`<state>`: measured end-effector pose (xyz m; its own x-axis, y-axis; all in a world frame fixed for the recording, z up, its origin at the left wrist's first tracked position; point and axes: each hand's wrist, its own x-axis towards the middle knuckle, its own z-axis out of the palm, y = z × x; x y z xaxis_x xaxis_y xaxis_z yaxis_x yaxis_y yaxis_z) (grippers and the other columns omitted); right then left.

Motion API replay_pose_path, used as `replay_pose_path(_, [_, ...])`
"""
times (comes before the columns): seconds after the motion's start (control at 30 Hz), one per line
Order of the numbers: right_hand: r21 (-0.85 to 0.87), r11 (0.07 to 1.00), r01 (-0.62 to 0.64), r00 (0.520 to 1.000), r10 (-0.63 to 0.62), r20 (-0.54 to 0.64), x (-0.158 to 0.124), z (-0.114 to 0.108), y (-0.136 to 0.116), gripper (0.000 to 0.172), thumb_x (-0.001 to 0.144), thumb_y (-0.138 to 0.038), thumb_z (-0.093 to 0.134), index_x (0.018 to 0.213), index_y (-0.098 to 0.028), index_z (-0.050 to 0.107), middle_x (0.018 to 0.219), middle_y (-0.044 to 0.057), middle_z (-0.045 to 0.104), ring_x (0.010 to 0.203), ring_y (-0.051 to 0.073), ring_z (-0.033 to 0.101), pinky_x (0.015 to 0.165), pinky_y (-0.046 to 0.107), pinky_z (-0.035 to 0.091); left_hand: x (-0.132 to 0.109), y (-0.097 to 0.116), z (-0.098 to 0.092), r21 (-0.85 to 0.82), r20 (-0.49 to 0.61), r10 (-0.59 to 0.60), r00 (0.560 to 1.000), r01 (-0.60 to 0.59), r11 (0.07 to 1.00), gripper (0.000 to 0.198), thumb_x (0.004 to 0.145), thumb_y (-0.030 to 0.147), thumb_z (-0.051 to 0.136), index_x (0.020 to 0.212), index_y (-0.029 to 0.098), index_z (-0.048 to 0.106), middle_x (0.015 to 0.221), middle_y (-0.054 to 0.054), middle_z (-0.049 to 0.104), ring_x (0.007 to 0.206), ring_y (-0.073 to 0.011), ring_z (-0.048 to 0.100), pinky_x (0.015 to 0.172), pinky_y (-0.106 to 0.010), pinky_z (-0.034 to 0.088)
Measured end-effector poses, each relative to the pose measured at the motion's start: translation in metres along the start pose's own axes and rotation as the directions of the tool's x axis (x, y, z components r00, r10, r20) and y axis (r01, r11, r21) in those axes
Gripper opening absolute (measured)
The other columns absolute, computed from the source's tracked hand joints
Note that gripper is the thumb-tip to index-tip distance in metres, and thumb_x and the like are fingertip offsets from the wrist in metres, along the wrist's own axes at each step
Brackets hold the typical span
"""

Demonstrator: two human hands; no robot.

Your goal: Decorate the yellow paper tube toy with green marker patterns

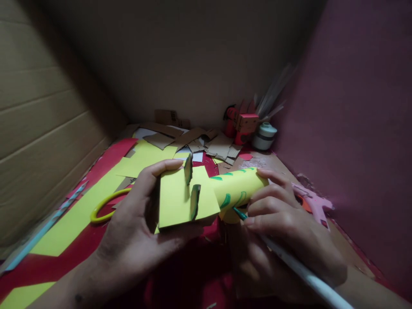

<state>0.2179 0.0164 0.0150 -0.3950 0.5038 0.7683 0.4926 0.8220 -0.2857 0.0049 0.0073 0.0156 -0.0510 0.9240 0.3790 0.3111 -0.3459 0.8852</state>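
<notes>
My left hand (141, 219) is wrapped round a yellow paper-covered box with two small ears standing up from one face, the head of a paper figure (174, 197). From the box a yellow tube body (238, 184) runs to the right, with green curved marks drawn on it. Between thumb and fingers, my right hand (280, 219) grips a marker (302, 270) with a pale barrel. Its green tip (237, 211) is at the tube's lower side, near a mark drawn only in outline. The right fingertips also rest on the tube's far end.
Yellow paper sheets (74, 214) and a yellow ring (96, 214) lie at left, near a light blue striped stick (48, 227). Cardboard scraps (193, 139) cover the back. Red figures (246, 126) and a white jar (265, 136) stand behind; a pink glue gun (317, 201) lies right.
</notes>
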Motion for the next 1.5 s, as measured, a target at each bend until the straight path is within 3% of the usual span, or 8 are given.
replay_pose_path(0.2, [0.063, 0.997, 0.035, 0.999, -0.032, -0.042, 0.002, -0.012, 0.005, 0.017, 0.073, -0.006, 0.058, 0.071, -0.023, 0.058, 0.064, -0.004, 0.065, 0.072, 0.017, 0.065, 0.107, 0.053, 0.038, 0.005, -0.009, -0.004, 0.006, 0.088, 0.141, 0.986, -0.142, 0.99, 0.076, 0.059, 0.027, 0.086, 0.126, 0.031, 0.049, 0.095, 0.0, 0.068, 0.052, -0.0118, 0.06, 0.039, -0.019, 0.048])
replay_pose_path(0.33, [0.139, 0.986, 0.092, 0.996, -0.091, -0.016, 0.004, -0.025, 0.015, 0.031, 0.064, 0.004, 0.064, 0.079, -0.021, 0.057, 0.074, 0.0, 0.066, 0.078, 0.02, 0.067, 0.099, 0.053, 0.05, 0.002, -0.003, -0.001, 0.063, 0.019, 0.084, 0.996, -0.085, 0.994, 0.073, 0.059, 0.034, 0.086, 0.124, 0.03, 0.052, 0.081, 0.004, 0.064, 0.053, -0.0104, 0.056, 0.043, -0.018, 0.046])
replay_pose_path(0.5, [0.14, 0.988, 0.058, 0.998, -0.052, -0.047, 0.004, -0.022, 0.016, 0.032, 0.063, 0.006, 0.064, 0.08, -0.021, 0.057, 0.073, -0.001, 0.064, 0.074, 0.019, 0.067, 0.097, 0.053, 0.052, -0.001, 0.002, 0.001, 0.04, -0.007, -0.022, 1.0, 0.022, 0.999, 0.073, 0.058, 0.037, 0.085, 0.123, 0.032, 0.052, 0.08, 0.004, 0.064, 0.053, -0.0126, 0.057, 0.044, -0.021, 0.048])
replay_pose_path(0.87, [0.125, 0.986, 0.108, 0.994, -0.102, -0.049, 0.011, -0.019, 0.013, 0.028, 0.062, 0.004, 0.066, 0.078, -0.018, 0.06, 0.07, 0.001, 0.067, 0.072, 0.02, 0.067, 0.093, 0.055, 0.054, 0.001, -0.001, 0.0, 0.033, 0.014, 0.026, 1.0, -0.027, 0.999, 0.074, 0.057, 0.035, 0.086, 0.122, 0.032, 0.052, 0.082, 0.004, 0.066, 0.052, -0.0119, 0.059, 0.043, -0.02, 0.048])
replay_pose_path(0.93, [0.138, 0.987, 0.076, 0.993, -0.063, -0.102, 0.012, -0.014, 0.008, 0.025, 0.064, 0.002, 0.065, 0.076, -0.018, 0.061, 0.069, 0.001, 0.068, 0.07, 0.019, 0.067, 0.092, 0.054, 0.054, 0.001, -0.002, -0.001, 0.039, 0.027, 0.038, 0.999, -0.039, 0.998, 0.075, 0.057, 0.034, 0.086, 0.123, 0.032, 0.051, 0.082, 0.003, 0.066, 0.054, -0.0129, 0.061, 0.044, -0.02, 0.05])
replay_pose_path(1.03, [0.176, 0.984, -0.017, 0.946, 0.073, -0.315, 0.012, -0.01, 0.003, 0.02, 0.07, 0.0, 0.058, 0.074, -0.019, 0.061, 0.066, 0.001, 0.066, 0.068, 0.018, 0.066, 0.091, 0.053, 0.052, 0.001, -0.003, -0.002, 0.048, 0.016, 0.026, 1.0, -0.027, 0.999, 0.074, 0.059, 0.036, 0.085, 0.124, 0.032, 0.051, 0.082, 0.003, 0.066, 0.054, -0.0122, 0.061, 0.043, -0.019, 0.049])
replay_pose_path(1.2, [0.111, 0.987, 0.119, 0.993, -0.118, -0.019, 0.008, -0.02, 0.013, 0.028, 0.062, 0.006, 0.065, 0.077, -0.017, 0.058, 0.073, 0.003, 0.067, 0.077, 0.019, 0.067, 0.096, 0.054, 0.051, 0.002, -0.005, -0.004, 0.065, 0.045, 0.127, 0.991, -0.13, 0.989, 0.074, 0.059, 0.034, 0.086, 0.125, 0.03, 0.051, 0.08, 0.003, 0.065, 0.051, -0.0098, 0.058, 0.041, -0.016, 0.047])
replay_pose_path(1.5, [0.122, 0.984, 0.131, 0.991, -0.127, -0.043, 0.007, -0.022, 0.014, 0.027, 0.063, 0.007, 0.065, 0.078, -0.015, 0.058, 0.073, 0.003, 0.066, 0.076, 0.018, 0.066, 0.093, 0.055, 0.052, 0.004, -0.009, -0.003, 0.021, 0.055, 0.174, 0.983, -0.176, 0.984, 0.075, 0.059, 0.032, 0.087, 0.125, 0.027, 0.052, 0.077, 0.003, 0.064, 0.049, -0.0104, 0.059, 0.038, -0.015, 0.049])
